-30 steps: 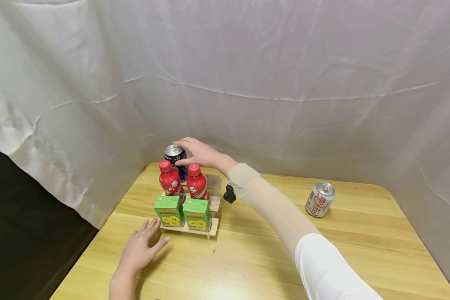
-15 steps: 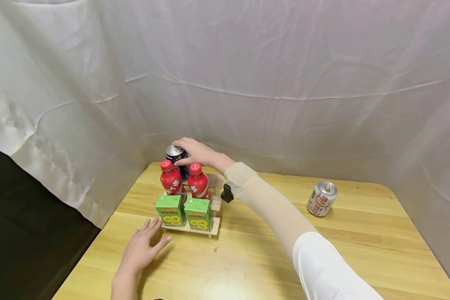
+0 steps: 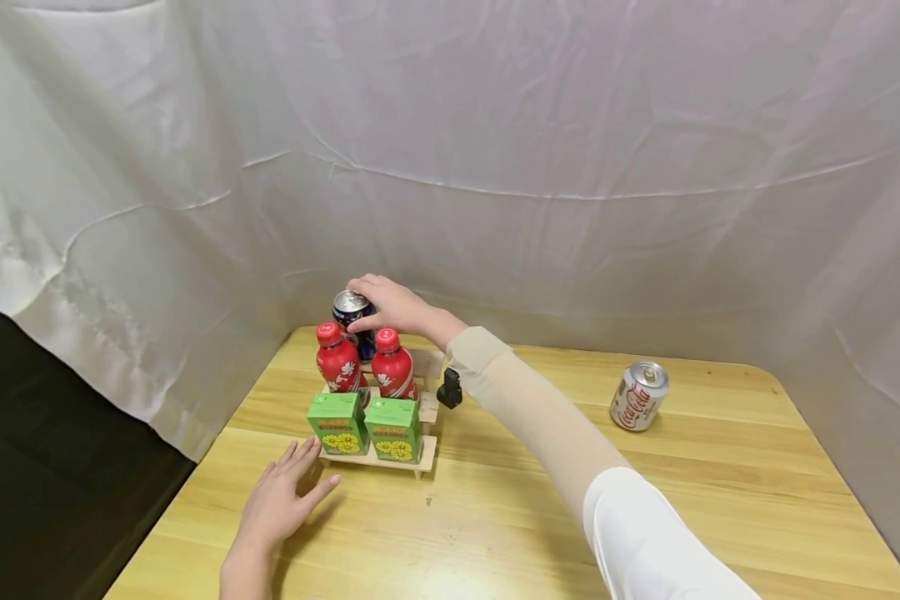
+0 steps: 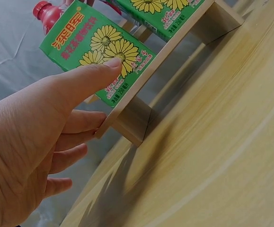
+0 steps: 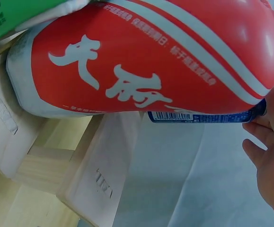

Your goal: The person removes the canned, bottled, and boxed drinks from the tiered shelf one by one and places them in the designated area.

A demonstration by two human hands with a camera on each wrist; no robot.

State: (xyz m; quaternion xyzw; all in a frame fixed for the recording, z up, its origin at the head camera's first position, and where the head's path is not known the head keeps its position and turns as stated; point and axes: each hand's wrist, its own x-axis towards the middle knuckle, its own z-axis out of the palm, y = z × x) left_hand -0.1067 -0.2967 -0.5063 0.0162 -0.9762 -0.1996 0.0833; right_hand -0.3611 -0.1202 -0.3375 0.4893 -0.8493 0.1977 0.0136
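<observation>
My right hand (image 3: pixel 392 305) holds a dark blue drink can (image 3: pixel 365 343) by its upper part, on the back step of a small tiered wooden rack (image 3: pixel 427 452). In the right wrist view a red bottle (image 5: pixel 113 61) hides most of the can (image 5: pixel 198 117). Two red bottles, left (image 3: pixel 337 367) and right (image 3: pixel 393 371), stand on the middle step. On the front step are two green drink cartons, left (image 3: pixel 339 425) and right (image 3: pixel 393 431). Fingers fairly straight, my left hand (image 3: pixel 273 502) touches the left end of the front step; its thumb lies in front of the left carton (image 4: pixel 103 45).
A silver Coca-Cola can (image 3: pixel 639 397) stands upright at the right on the wooden table (image 3: pixel 510 508). Pale cloth (image 3: pixel 555 192) hangs behind and at both sides. Black cloth (image 3: pixel 52 467) covers the lower left.
Both hands keep their places, right on the blue can and left at the rack. The view shifts slightly; the objects stay where they were.
</observation>
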